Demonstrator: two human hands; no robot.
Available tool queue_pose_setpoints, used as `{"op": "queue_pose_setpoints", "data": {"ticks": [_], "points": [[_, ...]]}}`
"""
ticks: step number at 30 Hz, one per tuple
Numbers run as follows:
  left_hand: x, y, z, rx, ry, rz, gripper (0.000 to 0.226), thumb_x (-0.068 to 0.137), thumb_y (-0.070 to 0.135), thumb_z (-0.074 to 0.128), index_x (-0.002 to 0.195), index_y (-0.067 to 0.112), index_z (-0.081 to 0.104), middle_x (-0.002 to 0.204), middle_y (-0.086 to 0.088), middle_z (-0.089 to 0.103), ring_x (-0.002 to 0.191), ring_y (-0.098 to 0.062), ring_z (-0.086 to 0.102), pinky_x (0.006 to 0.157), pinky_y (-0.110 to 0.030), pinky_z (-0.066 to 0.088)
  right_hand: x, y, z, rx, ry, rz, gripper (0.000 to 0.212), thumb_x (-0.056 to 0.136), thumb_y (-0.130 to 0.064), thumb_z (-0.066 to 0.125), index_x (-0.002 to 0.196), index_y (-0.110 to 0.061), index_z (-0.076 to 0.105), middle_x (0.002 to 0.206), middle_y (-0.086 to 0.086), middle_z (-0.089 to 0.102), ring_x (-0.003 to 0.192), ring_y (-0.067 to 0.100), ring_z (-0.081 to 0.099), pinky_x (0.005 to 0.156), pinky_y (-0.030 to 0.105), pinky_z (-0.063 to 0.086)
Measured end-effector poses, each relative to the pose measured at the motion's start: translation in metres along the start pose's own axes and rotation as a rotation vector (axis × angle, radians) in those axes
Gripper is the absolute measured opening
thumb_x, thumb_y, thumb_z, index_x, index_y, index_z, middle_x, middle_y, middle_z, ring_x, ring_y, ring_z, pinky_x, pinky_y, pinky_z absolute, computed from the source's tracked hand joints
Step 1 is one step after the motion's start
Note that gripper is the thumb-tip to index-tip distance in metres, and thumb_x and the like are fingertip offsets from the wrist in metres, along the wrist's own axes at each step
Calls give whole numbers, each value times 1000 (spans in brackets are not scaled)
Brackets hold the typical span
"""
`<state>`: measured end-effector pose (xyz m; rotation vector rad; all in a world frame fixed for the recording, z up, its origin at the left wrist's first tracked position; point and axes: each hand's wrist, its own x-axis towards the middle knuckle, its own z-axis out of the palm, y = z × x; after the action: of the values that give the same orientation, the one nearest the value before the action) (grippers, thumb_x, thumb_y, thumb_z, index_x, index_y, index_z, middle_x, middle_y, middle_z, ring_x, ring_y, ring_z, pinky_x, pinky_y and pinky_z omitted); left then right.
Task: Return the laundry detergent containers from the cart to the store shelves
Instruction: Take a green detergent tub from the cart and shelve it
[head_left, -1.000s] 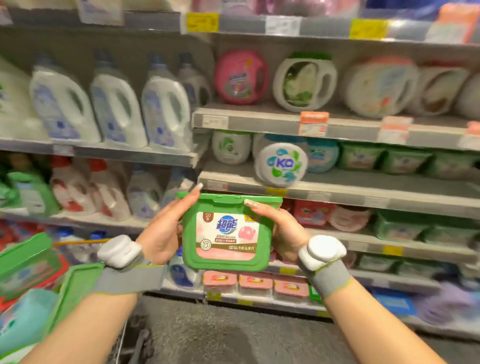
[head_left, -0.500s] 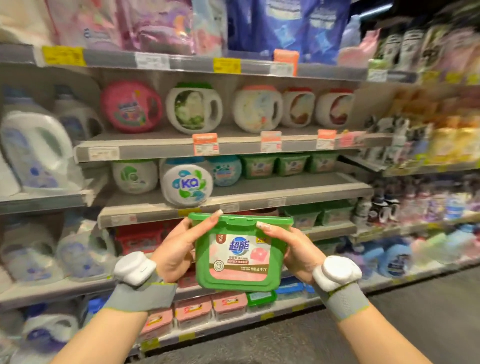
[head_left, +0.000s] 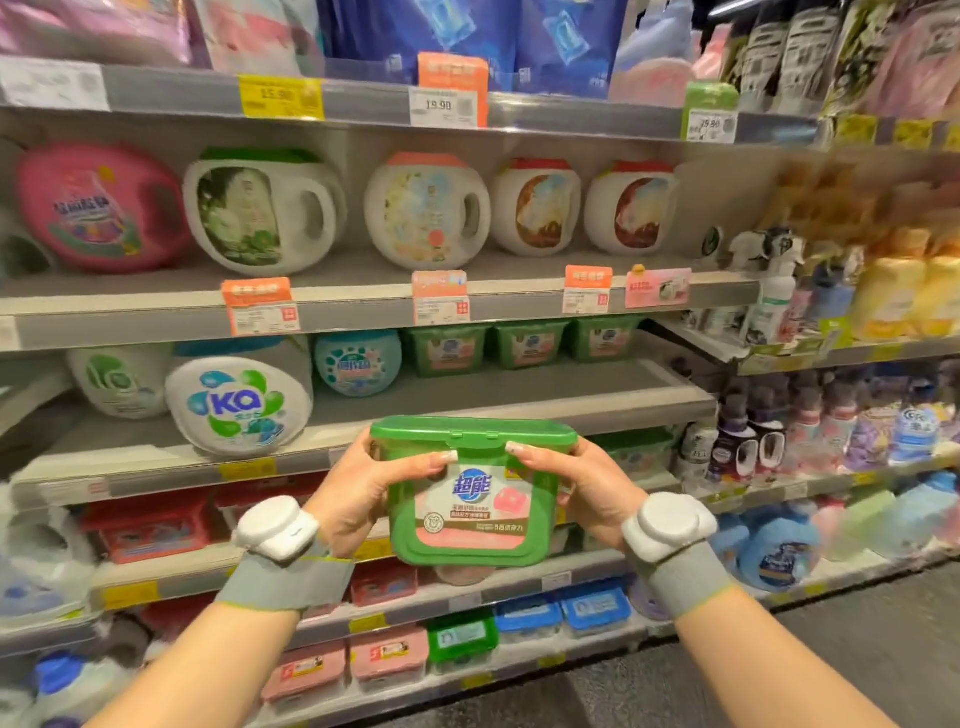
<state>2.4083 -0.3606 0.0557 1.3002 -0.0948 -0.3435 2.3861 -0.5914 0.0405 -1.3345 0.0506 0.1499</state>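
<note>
Your left hand (head_left: 358, 499) and right hand (head_left: 587, 493) are both closed around the green detergent box (head_left: 470, 493), one on each side wall, thumbs laid across the front just under the lid; the box sits between your palms at chest level, upright, label toward you. It looks like rigid plastic with a snap lid (probably filled with pods, so moderately heavy and bottom-weighted); judge it stiff, smooth and somewhat slippery, so keep your grip on the side walls below the lid rim rather than on the lid itself. Matching green boxes (head_left: 527, 343) stand above and beyond your right hand, at the back of a shelf (head_left: 519, 400) whose bare front lies just past your fingertips.
</note>
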Motion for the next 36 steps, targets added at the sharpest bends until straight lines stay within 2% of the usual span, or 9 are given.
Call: {"op": "queue_pose_setpoints", "data": {"ticks": [2,4,12,17,19,25,28,32,36], "points": [[23,-1,3,9,12,-15,75,57,6,88,124,3,55,107,-16,73,96,-32,71,70,-39,61,21,-4,-13,11,-17,-8,83,55,-24,91,127,-3,56,117,15,69,108,31,66,103,49,46],[60,-3,5,10,33,-9,69,64,0,81,127,-1,53,112,-21,70,103,-36,68,69,-36,61,53,-9,-30,13,-37,-24,76,59,-15,89,126,1,56,115,16,70,102,29,69,90,39,54],[174,-4,-9,31,51,16,73,58,2,85,124,-2,56,112,-20,70,104,-33,68,75,-34,60,165,-16,-59,22,-39,-8,50,63,-8,78,111,-5,63,101,11,74,88,22,72,71,30,58],[227,-2,-14,39,34,12,56,63,-3,81,116,-4,62,108,-21,71,97,-31,71,71,-32,59,222,-15,-71,-2,-4,12,64,59,-11,80,119,-3,60,107,11,73,98,24,70,90,36,53],[247,0,-15,46,46,-10,50,62,-3,81,111,-2,66,103,-19,73,90,-28,73,67,-31,59,245,-17,-76,13,4,26,66,59,-11,80,120,-2,59,107,12,73,97,24,70,91,36,52],[284,6,-17,33,175,-95,51,56,1,79,106,-4,69,101,-18,74,86,-25,74,62,-27,59,284,-33,-85,-62,-70,113,26,70,-4,75,96,-2,72,84,7,76,77,15,73,59,21,54],[293,2,-18,33,228,-149,56,48,3,83,103,-1,70,97,-16,75,83,-24,74,62,-28,59,300,-30,-92,-75,-25,192,26,68,1,76,93,3,73,93,14,75,86,22,72,69,27,57],[306,-7,-20,105,279,-175,83,22,15,95,101,6,71,104,-11,74,97,-24,70,88,-35,54,320,-19,-95,-92,-5,290,36,66,9,74,101,10,70,104,20,72,104,30,68,96,37,52],[311,-19,-22,61,330,-215,78,22,7,93,96,1,71,103,-14,74,97,-28,70,93,-37,53,330,-5,-96,-91,-19,313,29,72,13,66,101,14,65,112,24,68,109,32,64,103,37,46]]}}
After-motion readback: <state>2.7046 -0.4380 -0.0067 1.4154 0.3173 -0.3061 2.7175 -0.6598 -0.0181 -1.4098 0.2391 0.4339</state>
